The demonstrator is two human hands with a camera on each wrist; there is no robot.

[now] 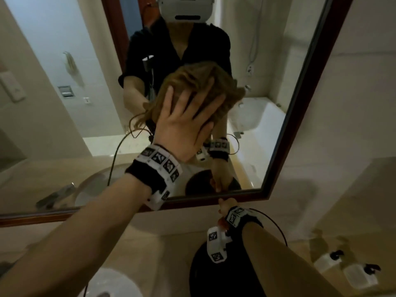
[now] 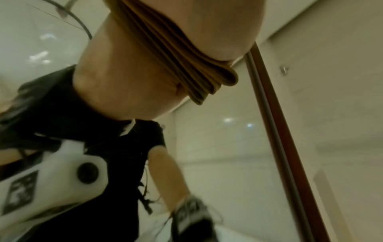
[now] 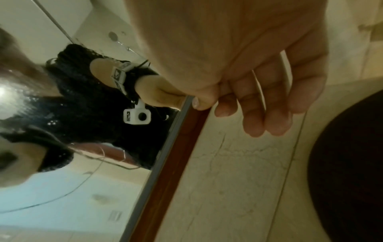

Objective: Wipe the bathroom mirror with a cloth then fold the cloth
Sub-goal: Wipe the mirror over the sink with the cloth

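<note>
A tan cloth [image 1: 205, 82] lies bunched against the glass of the wood-framed mirror [image 1: 64, 116]. My left hand [image 1: 186, 116] presses it flat to the glass with fingers spread and straight. In the left wrist view the cloth [image 2: 182, 65] shows as folded layers between my palm and its reflection. My right hand [image 1: 225, 205] rests at the mirror's lower frame [image 1: 242, 195]. Its thumb [image 3: 200, 104] touches the frame edge [image 3: 176, 163], and the other fingers [image 3: 259, 117] hang relaxed, holding nothing.
A basin with a chrome tap [image 1: 53, 196] sits under the mirror at left. A paper roll [image 1: 113, 284] and a round black object [image 1: 205, 279] lie near the counter's front. Small white bottles [image 1: 342, 269] stand at right. A tiled wall [image 1: 353, 103] borders the mirror's right side.
</note>
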